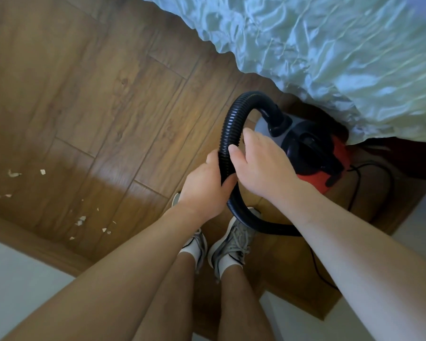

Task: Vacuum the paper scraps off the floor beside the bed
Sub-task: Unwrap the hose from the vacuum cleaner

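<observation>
paper scraps (pixel 80 221) scattered on floor (pixel 113 99), far left, well apart from hose | left hand (pixel 202 190) grips black hose (pixel 231 124) mid-loop | right hand (pixel 263 166) spread loose, thumb against hose | red-grey vacuum canister (pixel 315 153) closed, contents hidden, beside bed (pixel 330 57)

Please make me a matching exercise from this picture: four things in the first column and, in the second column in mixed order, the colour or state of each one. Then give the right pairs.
Column one
1. hose
2. vacuum cleaner
3. paper scraps
4. bedcover

Column two
A. white, scattered on the floor
B. red and grey
C. pale, crumpled
D. black, ribbed, gripped by the left hand

Pairs: 1-D, 2-B, 3-A, 4-C
</observation>
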Motion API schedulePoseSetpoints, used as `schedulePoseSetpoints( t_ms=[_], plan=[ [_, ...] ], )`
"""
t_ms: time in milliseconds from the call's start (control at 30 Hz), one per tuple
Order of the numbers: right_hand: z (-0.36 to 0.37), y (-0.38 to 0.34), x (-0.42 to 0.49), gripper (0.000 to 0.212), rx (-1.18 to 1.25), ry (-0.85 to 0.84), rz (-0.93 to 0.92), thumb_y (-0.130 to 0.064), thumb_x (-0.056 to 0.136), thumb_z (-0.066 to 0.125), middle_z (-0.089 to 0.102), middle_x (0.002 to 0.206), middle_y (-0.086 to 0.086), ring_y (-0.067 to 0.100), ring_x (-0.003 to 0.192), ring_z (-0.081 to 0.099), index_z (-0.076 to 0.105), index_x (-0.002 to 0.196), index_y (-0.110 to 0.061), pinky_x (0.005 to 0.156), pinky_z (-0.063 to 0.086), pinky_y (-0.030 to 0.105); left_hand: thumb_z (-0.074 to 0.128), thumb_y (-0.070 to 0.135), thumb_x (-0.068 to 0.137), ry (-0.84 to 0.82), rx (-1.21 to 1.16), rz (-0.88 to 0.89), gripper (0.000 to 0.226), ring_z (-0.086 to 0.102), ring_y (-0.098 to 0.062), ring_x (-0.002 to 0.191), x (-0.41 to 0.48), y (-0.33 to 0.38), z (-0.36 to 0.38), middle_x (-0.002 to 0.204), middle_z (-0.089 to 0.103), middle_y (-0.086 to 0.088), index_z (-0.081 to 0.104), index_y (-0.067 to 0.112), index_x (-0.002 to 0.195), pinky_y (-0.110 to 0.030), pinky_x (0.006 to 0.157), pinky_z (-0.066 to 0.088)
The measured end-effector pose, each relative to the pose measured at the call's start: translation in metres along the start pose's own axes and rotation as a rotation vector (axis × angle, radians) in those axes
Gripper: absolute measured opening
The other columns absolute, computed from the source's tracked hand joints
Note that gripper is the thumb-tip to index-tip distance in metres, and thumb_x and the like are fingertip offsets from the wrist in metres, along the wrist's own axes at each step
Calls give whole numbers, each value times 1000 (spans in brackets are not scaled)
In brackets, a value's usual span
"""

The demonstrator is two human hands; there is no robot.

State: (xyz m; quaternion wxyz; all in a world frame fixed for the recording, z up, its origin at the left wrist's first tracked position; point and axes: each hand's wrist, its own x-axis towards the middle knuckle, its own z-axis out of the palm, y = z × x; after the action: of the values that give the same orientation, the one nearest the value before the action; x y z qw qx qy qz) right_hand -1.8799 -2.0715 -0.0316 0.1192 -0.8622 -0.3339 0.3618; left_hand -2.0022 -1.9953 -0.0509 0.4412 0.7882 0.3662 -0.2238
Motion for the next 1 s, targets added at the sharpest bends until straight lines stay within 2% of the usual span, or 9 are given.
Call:
schedulePoseSetpoints(
  t_ms=[167, 367, 500, 567, 667, 767, 867, 933, 1000],
  plan=[
    [-1, -8, 8, 25, 175, -45, 100, -43, 99, 50, 60, 88, -6, 11, 83, 60, 51, 104, -18, 75, 50, 33, 61, 41, 98, 20, -89, 45, 57, 64, -10, 91, 0, -6, -3, 109, 67, 8, 36, 26, 147, -29, 77, 55],
    [6, -14, 14, 28, 283, 29, 147, -42, 100, 51, 60, 87, -10, 10, 88, 61, 53, 113, -18, 77, 50, 27, 67, 36, 96, 55, -280, 58, 65, 61, 2, 95, -7, -5, 0, 112, 59, 24, 33, 29, 152, -9, 72, 50],
    [4, -16, 21, 33, 327, 53, 158, -44, 99, 49, 67, 94, -4, 16, 92, 66, 55, 115, -16, 86, 56, 41, 70, 32, 94, 19, -400, -21, 75, 57, 11, 88, -23, -5, 12, 101, 56, 26, 27, 26, 155, 2, 64, 43],
    [-1, -18, 25, 35, 363, 70, 167, -44, 99, 49, 68, 94, -3, 15, 90, 66, 56, 117, -15, 85, 57, 42, 70, 34, 94, -4, -416, -57, 77, 55, 10, 93, -30, -8, 21, 104, 58, 24, 25, 25, 156, 2, 64, 40],
    [-11, -21, 33, 34, 403, 116, 171, -42, 101, 49, 67, 95, -4, 9, 87, 65, 57, 119, -14, 82, 56, 34, 70, 33, 94, -27, -462, -116, 82, 54, 2, 118, -38, -12, 32, 133, 60, 12, 20, 25, 159, -4, 81, 38],
    [-14, -22, 39, 31, 465, 144, 179, -41, 100, 50, 68, 95, -5, 8, 86, 66, 59, 115, -15, 82, 57, 35, 69, 30, 95, -27, -483, -125, 81, 48, 5, 119, -41, -13, 37, 138, 57, 11, 20, 24, 159, -6, 88, 40],
    [-14, -20, 40, 36, 505, 158, 186, -43, 99, 49, 70, 98, -5, 7, 89, 66, 60, 119, -14, 86, 57, 36, 68, 27, 96, 11, -499, -98, 76, 55, -3, 125, -39, -14, 38, 138, 59, 10, 22, 27, 157, -24, 102, 51],
    [-16, -20, 37, 40, 505, 154, 177, -45, 99, 50, 72, 99, -4, 5, 88, 67, 59, 122, -13, 85, 56, 32, 67, 27, 97, 31, -489, -75, 73, 55, -2, 124, -38, -14, 34, 136, 58, 15, 24, 30, 156, -20, 99, 51],
    [-18, -22, 32, 35, 513, 147, 154, -44, 98, 53, 73, 95, -2, 5, 84, 69, 61, 115, -15, 82, 57, 30, 67, 25, 97, 66, -472, -52, 71, 53, 5, 118, -38, -13, 26, 130, 56, 21, 26, 30, 155, -12, 92, 48]
  ],
)
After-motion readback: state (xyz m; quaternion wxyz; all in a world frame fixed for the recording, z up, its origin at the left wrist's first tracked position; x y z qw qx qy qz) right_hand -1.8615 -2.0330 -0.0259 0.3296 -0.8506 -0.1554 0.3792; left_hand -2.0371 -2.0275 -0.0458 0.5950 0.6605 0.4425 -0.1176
